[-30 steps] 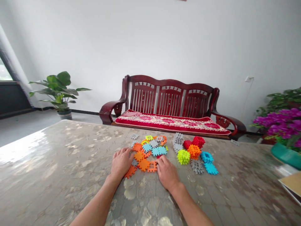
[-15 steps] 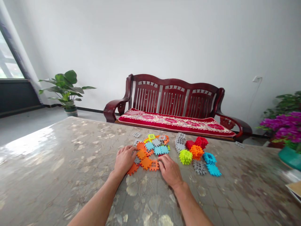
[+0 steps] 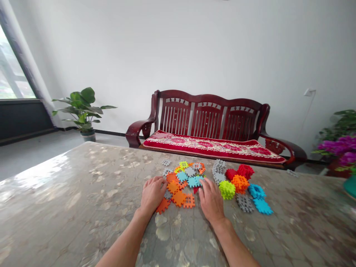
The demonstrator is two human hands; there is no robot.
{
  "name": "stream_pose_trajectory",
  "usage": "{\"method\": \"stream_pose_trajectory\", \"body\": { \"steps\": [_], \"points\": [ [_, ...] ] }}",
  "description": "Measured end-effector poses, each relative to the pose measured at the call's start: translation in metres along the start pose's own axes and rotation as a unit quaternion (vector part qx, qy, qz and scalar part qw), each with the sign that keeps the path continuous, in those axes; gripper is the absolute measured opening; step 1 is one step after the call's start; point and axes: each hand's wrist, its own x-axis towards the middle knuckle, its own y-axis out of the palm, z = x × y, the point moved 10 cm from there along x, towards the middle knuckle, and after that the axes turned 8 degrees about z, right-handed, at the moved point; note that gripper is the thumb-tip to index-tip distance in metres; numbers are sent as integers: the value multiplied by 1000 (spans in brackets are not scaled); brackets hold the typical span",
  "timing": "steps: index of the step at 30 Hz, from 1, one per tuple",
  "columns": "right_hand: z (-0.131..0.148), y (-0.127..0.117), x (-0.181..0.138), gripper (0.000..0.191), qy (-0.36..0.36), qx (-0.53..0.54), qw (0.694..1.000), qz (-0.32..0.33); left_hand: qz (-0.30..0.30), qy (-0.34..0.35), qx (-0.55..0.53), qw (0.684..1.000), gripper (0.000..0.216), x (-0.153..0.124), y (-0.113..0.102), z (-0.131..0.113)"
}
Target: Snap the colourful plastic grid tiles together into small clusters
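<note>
A scatter of flat interlocking plastic tiles in orange, blue, grey and yellow-green lies on the marbled table. My left hand rests palm down at the pile's left edge, fingers spread over orange tiles and a grey one. My right hand lies flat to the right of the pile, fingers stretched toward a small red tile and the blue tiles. Neither hand grips anything.
Built clusters stand to the right: yellow-green, orange, red, blue, grey. Flat grey and blue tiles lie nearby. A wooden bench, a potted plant and purple flowers stand beyond.
My right hand has slid away from the orange grid tile, up and to the right toward the blue and red tiles. The left hand stays on the pile's left edge. The camera turned slightly left.
</note>
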Motion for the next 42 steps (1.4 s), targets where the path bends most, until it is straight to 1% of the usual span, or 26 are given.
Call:
{"method": "stream_pose_trajectory", "body": {
  "steps": [4, 7, 13, 16, 18, 20, 22, 24, 28, 30, 32, 35, 37, 40, 42],
  "points": [
    [0, 17, -1, 34, 3, -18, 998, 60, -5, 3, -11, 1000, 25, 1, -1, 2],
    [7, 19, -2, 31, -21, 4, 996, 87, -15, -8, -16, 1000, 26, 0, -3, 5],
    [19, 5, -4, 22, -67, 58, 994, 66, -59, -73, -13, 995, 31, -6, -13, 21],
    [22, 2, -5, 21, -88, 79, 991, 57, -90, -74, 1, 993, 32, -9, -19, 21],
    [23, 1, -5, 19, -96, 87, 990, 50, -109, -53, 15, 992, 32, -11, -23, 15],
    [23, 0, -5, 19, -97, 91, 990, 47, -117, -19, 29, 993, 28, -12, -25, 3],
    [23, 1, -5, 20, -95, 95, 990, 49, -107, 12, 37, 993, 24, -13, -22, -9],
    [23, 2, -5, 21, -91, 97, 990, 53, -89, 24, 43, 995, 23, -13, -16, -18],
    [21, 5, -4, 22, -80, 95, 990, 64, -59, 16, 62, 996, 31, -12, -6, -20],
    [21, 7, -4, 24, -80, 93, 990, 69, -48, 23, 66, 996, 35, -11, -3, -21],
    [22, 8, -5, 25, -83, 92, 990, 70, -37, 40, 62, 997, 35, -11, -2, -24],
    [22, 8, -5, 27, -85, 90, 990, 70, -37, 83, 54, 994, 36, -12, -2, -32],
    [23, 8, -5, 27, -84, 89, 990, 71, -34, 127, 52, 990, 41, -14, 1, -40],
    [23, 7, -5, 28, -80, 91, 990, 74, -4, 189, 46, 981, 47, -16, 12, -51],
    [22, 8, -5, 29, -78, 95, 989, 78, 12, 205, 39, 978, 46, -16, 17, -54]
  ]
}}
